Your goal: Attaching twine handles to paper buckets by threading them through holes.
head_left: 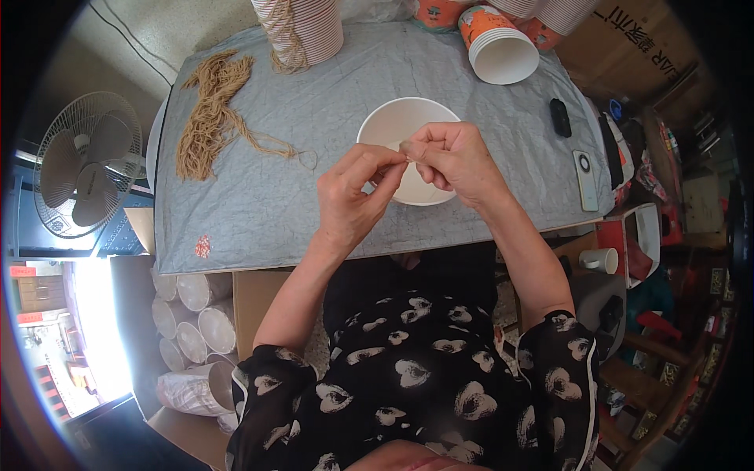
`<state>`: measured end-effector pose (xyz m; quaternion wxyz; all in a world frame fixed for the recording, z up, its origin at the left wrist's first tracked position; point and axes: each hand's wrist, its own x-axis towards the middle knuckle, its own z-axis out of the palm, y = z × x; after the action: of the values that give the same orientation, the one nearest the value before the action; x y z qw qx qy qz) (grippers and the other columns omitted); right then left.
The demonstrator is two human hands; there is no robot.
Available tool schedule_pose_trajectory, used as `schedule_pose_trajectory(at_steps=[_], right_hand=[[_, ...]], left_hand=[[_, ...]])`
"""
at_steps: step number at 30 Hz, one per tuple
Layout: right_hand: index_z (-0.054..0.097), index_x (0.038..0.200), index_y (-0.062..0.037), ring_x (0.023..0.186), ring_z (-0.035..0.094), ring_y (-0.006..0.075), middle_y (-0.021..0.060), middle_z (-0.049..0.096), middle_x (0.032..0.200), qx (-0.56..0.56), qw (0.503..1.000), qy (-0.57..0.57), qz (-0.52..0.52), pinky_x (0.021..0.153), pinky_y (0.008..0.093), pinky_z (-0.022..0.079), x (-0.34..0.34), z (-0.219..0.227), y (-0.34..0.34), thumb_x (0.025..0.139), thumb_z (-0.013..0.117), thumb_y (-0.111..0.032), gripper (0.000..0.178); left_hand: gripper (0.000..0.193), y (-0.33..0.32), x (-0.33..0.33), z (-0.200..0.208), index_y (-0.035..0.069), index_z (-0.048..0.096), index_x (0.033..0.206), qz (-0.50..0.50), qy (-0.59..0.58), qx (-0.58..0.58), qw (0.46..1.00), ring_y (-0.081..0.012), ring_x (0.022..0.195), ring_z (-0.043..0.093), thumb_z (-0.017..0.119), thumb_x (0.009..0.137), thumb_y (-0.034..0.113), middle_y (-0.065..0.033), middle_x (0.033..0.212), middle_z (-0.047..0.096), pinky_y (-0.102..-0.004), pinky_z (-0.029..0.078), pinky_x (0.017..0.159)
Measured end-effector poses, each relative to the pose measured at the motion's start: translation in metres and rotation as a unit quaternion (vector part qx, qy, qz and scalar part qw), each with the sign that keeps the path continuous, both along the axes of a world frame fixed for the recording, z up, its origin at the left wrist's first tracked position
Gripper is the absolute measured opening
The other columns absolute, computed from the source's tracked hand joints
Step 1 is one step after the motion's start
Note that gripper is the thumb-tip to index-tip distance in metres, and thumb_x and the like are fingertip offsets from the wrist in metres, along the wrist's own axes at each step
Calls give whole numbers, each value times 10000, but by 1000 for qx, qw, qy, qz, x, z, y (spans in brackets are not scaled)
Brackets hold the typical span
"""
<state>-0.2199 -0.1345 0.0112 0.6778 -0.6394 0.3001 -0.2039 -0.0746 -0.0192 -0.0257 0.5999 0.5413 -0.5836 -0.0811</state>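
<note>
Over a white paper bucket [393, 120] near the front of the table, my two hands meet fingertip to fingertip. Thumb and forefinger of my left hand [352, 192] are pinched together. My right hand [465, 166] is also closed, its thumb pressed on the curled forefinger. Something tiny and pale may be between the fingertips, too small to name. The bucket's mouth faces up, and the hands hide part of its rim. To the left lies a bundle of tan string [206, 125], one loose strand [271, 147] trailing toward the bucket.
A grey cloth [298, 228] covers the table. Stacked buckets [314, 35] stand at the back; orange-printed ones [503, 55] lie at back right. A black object [560, 118] and a phone [584, 180] are on the right. Wrapped buckets [196, 314] fill the lower left, below a fan [88, 165].
</note>
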Motion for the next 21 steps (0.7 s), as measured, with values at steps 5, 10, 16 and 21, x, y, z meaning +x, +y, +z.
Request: schedule_pose_trajectory(at_steps=[5,10,16,21], right_hand=[[693,1067,12,522,490,29,8,616,698,-11,998,-64,-23,458,184,354,-7,2,1,993,630,-143,182],[676,1119,19,719,585,64,32,651,877,-167,980,-99,-42,623,215,473,-16,-16,11,960,647,-46,174],[706,1061,9,797,632,102,37,671,941,-313,944,-79,-73,706,247,528,-14,-19,33,861,738,25,204],[725,1036,-9,744,646,113,47,689,899,-354,927,-68,-101,678,249,534,-11,-26,36,823,791,-10,222]], left_hand=[[128,2,4,-5,-1,697,1039,-76,259,92,958,-143,813,720,722,919,36,-56,940,728,-252,582,684],[195,3,15,3,-14,669,1113,-140,397,175,890,-143,878,718,703,956,98,-84,978,733,-236,557,720],[173,2,13,2,-14,689,1085,-152,435,180,869,-131,863,718,712,946,87,-80,948,737,-233,561,715],[141,3,10,0,-16,703,1045,-150,421,170,878,-131,844,719,718,939,75,-82,920,738,-232,573,720]])
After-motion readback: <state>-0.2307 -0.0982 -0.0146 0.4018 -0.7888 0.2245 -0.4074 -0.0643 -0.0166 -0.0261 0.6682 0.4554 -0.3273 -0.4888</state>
